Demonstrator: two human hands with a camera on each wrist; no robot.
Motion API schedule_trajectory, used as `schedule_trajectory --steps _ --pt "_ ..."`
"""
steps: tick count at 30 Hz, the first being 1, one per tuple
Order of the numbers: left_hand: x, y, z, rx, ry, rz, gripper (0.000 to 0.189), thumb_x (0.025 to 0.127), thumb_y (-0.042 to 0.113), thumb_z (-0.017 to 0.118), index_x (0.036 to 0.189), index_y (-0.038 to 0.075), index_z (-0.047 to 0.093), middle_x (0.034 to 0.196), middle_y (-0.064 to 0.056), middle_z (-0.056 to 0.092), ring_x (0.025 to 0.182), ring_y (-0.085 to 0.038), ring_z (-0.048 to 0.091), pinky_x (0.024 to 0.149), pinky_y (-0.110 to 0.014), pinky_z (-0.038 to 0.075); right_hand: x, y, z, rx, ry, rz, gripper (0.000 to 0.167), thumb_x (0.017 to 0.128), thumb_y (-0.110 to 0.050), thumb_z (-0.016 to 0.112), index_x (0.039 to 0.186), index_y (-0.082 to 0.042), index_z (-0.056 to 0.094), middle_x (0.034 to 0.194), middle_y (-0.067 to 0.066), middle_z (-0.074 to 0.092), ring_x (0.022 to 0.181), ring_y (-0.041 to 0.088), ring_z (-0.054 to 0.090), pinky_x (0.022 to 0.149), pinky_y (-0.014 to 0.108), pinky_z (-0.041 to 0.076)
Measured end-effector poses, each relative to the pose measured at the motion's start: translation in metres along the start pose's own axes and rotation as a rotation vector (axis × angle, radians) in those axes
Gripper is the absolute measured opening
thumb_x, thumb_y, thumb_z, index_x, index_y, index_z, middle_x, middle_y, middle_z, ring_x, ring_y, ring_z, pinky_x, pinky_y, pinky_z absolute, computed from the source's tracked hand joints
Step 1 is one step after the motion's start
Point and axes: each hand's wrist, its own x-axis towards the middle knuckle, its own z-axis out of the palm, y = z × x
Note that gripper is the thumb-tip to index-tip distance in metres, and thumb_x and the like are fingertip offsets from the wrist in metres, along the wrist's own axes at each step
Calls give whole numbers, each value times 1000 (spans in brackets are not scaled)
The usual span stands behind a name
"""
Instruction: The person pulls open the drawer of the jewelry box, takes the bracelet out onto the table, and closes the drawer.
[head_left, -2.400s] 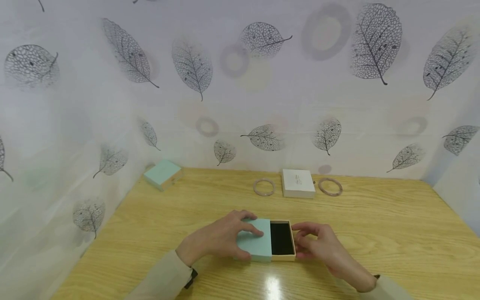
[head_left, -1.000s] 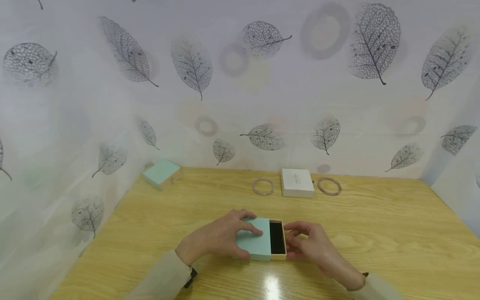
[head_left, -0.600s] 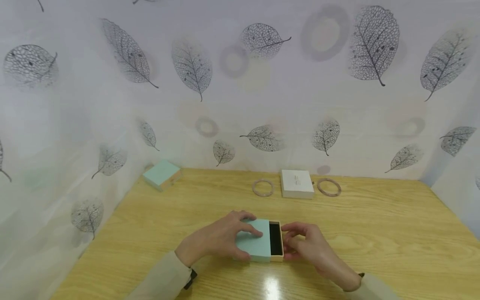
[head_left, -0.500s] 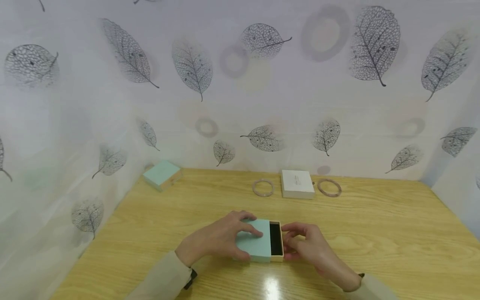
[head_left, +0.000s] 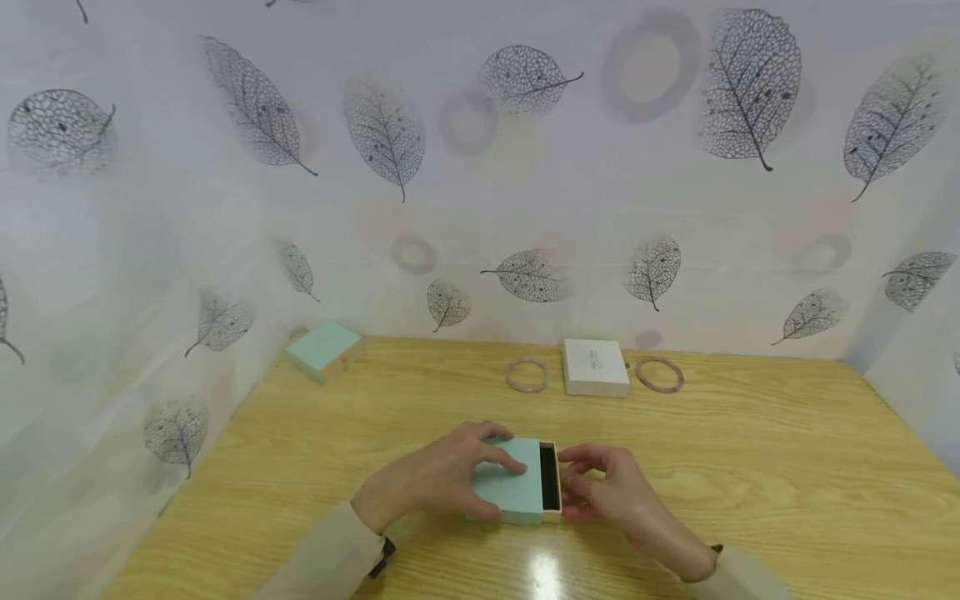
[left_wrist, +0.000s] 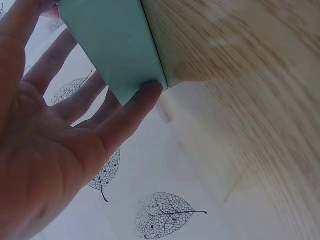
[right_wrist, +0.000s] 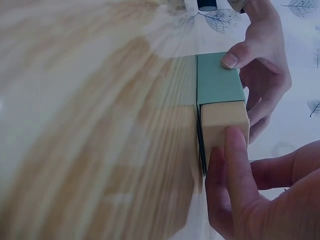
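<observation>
A mint-green box sleeve (head_left: 521, 498) lies on the table in front of the person. From its right end sticks out a short stretch of cream drawer (right_wrist: 225, 115) with a black lining (head_left: 550, 477). The left hand (head_left: 446, 473) grips the sleeve, thumb on the near side and fingers spread over the top and far edge. At the drawer's outer end is the right hand (head_left: 618, 492). Its fingertips touch the end face in the right wrist view. The drawer's inner part is hidden inside the sleeve.
Along the back of the wooden table (head_left: 750, 450) are a white box (head_left: 596, 367) and two pale ring-shaped bangles, a left one (head_left: 509, 377) and a right one (head_left: 680, 377). Another mint box (head_left: 325, 346) stands at the back left corner. Leaf-printed cloth (head_left: 360, 275) hangs behind.
The drawer has slid left, further into the mint sleeve, so less black lining shows. The right hand has moved left with it. The left hand stays on the sleeve.
</observation>
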Motion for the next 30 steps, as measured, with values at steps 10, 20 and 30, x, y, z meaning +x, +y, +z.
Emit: schedule_trajectory --steps 10,20,30 --pt "1 0 0 0 2 2 53 81 39 85 132 35 69 157 -1 46 141 -25 45 113 -44 47 1 -1 3 -11 11 18 35 99 5 56 133 11 56 105 14 61 81 19 73 71 34 65" --pt "-1 1 -2 -1 0 -5 54 81 39 85 132 36 68 157 0 45 141 -25 44 112 -43 48 2 -2 5 -11 9 22 35 99 4 56 134 11 56 106 14 61 81 19 72 71 33 65" --pt "0 1 -1 -17 0 -3 53 82 37 85 132 33 69 157 -1 46 138 -23 46 109 -40 49 3 -3 6 -15 -2 10 35 99 5 57 133 11 57 106 14 61 82 19 73 72 34 65"
